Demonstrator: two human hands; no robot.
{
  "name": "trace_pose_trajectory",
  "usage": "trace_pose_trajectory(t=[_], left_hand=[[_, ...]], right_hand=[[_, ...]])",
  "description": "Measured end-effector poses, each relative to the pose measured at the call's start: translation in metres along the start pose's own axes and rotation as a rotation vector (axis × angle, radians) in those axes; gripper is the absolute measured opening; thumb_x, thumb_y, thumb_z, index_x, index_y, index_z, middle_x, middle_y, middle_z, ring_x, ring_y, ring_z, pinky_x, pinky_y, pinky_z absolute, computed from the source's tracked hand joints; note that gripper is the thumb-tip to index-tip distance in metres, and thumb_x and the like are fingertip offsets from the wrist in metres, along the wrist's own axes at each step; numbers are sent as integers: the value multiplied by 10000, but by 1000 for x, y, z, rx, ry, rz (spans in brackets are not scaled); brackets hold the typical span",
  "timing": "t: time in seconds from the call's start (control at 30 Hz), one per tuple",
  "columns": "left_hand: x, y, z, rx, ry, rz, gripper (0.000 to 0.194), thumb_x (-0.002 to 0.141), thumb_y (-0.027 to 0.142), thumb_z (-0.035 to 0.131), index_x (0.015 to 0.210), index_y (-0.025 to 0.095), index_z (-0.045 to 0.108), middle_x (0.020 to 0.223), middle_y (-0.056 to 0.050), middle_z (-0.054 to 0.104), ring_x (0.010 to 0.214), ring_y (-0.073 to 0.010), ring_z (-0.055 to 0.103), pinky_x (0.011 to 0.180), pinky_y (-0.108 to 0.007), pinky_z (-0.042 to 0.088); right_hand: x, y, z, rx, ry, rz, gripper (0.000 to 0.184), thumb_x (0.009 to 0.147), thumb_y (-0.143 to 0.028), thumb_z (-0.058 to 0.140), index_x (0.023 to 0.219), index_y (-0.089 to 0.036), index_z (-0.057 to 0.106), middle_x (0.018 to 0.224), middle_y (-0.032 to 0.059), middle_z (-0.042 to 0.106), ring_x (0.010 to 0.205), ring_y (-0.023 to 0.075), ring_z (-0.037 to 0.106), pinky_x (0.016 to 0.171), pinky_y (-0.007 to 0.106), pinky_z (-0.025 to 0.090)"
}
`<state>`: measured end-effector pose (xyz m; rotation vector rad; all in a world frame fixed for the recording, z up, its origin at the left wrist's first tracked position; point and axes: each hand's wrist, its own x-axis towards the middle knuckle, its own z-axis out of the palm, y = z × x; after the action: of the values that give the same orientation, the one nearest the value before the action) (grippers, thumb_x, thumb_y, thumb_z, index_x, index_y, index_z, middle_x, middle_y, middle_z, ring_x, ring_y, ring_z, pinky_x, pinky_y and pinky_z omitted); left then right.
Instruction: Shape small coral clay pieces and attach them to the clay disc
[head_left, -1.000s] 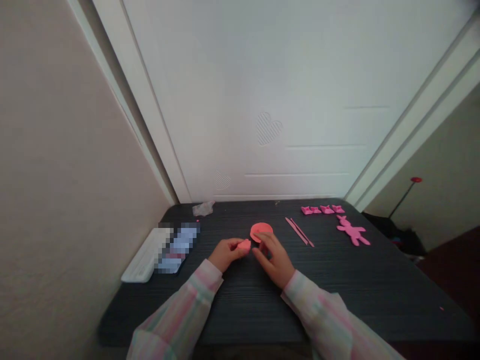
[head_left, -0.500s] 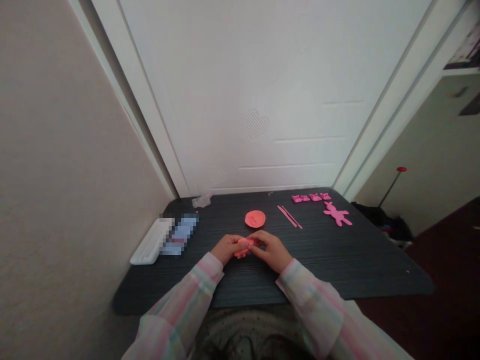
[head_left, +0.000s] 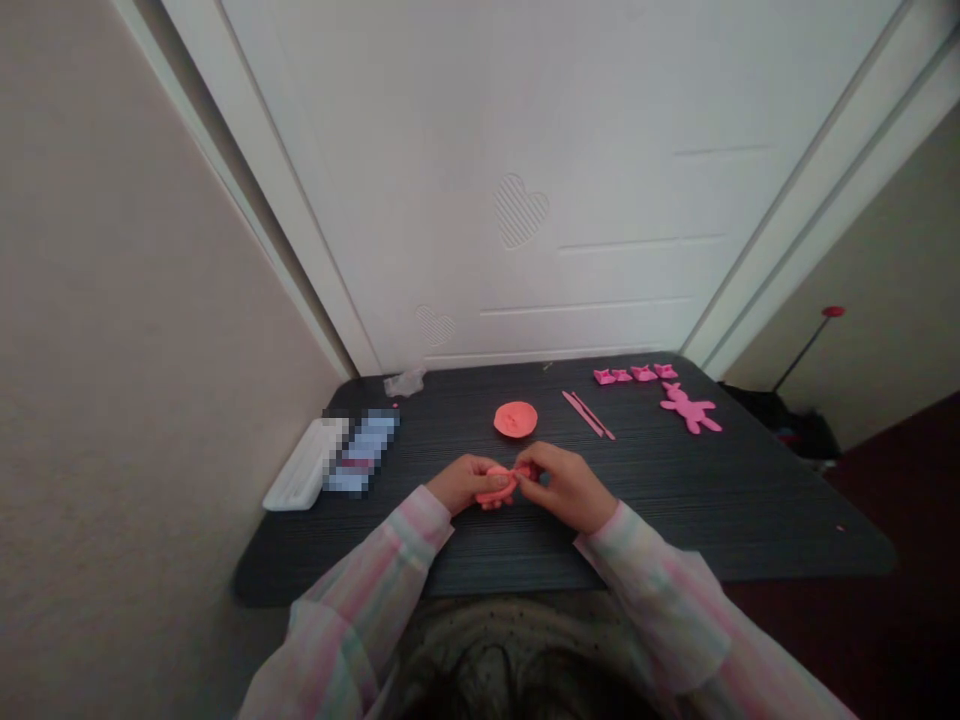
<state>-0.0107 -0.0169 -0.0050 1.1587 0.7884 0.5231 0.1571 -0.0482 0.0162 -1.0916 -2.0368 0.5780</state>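
My left hand (head_left: 466,484) is closed around a lump of coral-coloured modelling clay (head_left: 495,486), its thumb pressing on top. My right hand (head_left: 561,484) pinches the right end of the same clay between thumb and fingers. Part of the lump is hidden by the fingers. Just beyond the hands lies a round, shallow coral clay dish (head_left: 515,420) with a crumpled-looking middle. To its right are two thin pink modelling tools (head_left: 588,414), side by side.
A flat pink bunny-shaped figure (head_left: 690,408) and several small pink clay pieces (head_left: 643,373) lie at the back right of the dark table (head_left: 720,520). On the left are a white tray (head_left: 294,478), a blurred blue packet (head_left: 364,452) and crumpled clear plastic (head_left: 405,382). A white door stands behind.
My right hand has shifted slightly right, and the clay now looks drawn out between both hands. The camera view has tilted a little.
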Motion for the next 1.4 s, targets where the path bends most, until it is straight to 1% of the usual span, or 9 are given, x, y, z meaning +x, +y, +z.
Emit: trace_pose_trajectory(t=[0.13, 0.3, 0.37, 0.57, 0.9, 1.0, 1.1, 1.23, 1.4], left_hand=[[-8, 5, 4, 39, -63, -31, 350, 486, 427, 707, 575, 107, 599, 531, -13, 594, 408, -50, 435, 385, -183, 291], [-28, 12, 0, 273, -208, -111, 247, 593, 378, 652, 609, 132, 631, 525, 4, 580, 444, -59, 436, 417, -181, 311], [-30, 17, -7, 370, -109, -37, 294, 666, 419, 572, 669, 131, 630, 578, -2, 587, 490, -70, 456, 452, -184, 338], [-15, 27, -31, 991, 517, 295, 368, 820, 369, 341, 987, 144, 580, 958, -83, 621, 885, -171, 537, 798, -313, 408], [-7, 0, -35, 1148, 655, 327, 441, 745, 323, 483, 1146, 139, 488, 1212, -147, 483, 1146, -264, 388, 968, -443, 261], [-12, 11, -21, 900, 739, 405, 481, 711, 352, 533, 1149, 157, 487, 1250, -130, 453, 1194, -259, 340, 1012, -424, 197], [-19, 26, 15, 266, 750, 433, 422, 753, 385, 480, 1133, 201, 492, 1225, -90, 484, 1167, -222, 392, 1000, -386, 247], [-22, 40, 61, -705, 447, 265, 402, 804, 413, 374, 1005, 118, 559, 1099, -137, 572, 1038, -227, 521, 909, -375, 378], [-18, 31, 67, -1094, 460, 129, 317, 803, 339, 430, 867, 79, 600, 922, -125, 636, 893, -177, 598, 850, -296, 436]], right_hand=[[1, 0, -17, -5, 78, -25, 54, 719, -187, 514, 719, -188, 568, 676, 0, 570, 612, 112, 520, 580, 245, 434], [6, 11, -40, 295, 470, 202, 77, 725, -262, 538, 770, -200, 527, 699, 6, 606, 643, 134, 581, 611, 286, 474], [7, 14, -45, 454, 523, 252, 135, 719, -275, 554, 828, -204, 519, 704, 0, 608, 647, 132, 590, 623, 292, 484], [7, 9, -33, 429, 327, 226, 172, 763, -273, 491, 877, -195, 595, 725, 16, 589, 672, 131, 558, 646, 294, 470], [1, 7, -13, 259, 256, 168, 202, 751, -258, 528, 917, -203, 628, 897, 52, 637, 828, 165, 589, 752, 312, 472], [-1, -5, -11, 194, 251, 194, 206, 791, -272, 476, 902, -184, 625, 789, 43, 661, 665, 140, 608, 645, 281, 493], [-2, -23, -1, 99, 274, 143, 211, 786, -264, 488, 953, -187, 592, 812, 46, 671, 711, 153, 623, 679, 293, 495], [-6, -46, 21, -72, 188, -117, 280, 799, -157, 430, 1055, -179, 541, 1043, 74, 620, 1011, 187, 541, 894, 389, 410], [-21, -51, 39, -213, 35, -190, 502, 806, -164, 374, 1296, -114, 276, 1315, 106, 385, 1249, 216, 276, 1013, 489, 231]])
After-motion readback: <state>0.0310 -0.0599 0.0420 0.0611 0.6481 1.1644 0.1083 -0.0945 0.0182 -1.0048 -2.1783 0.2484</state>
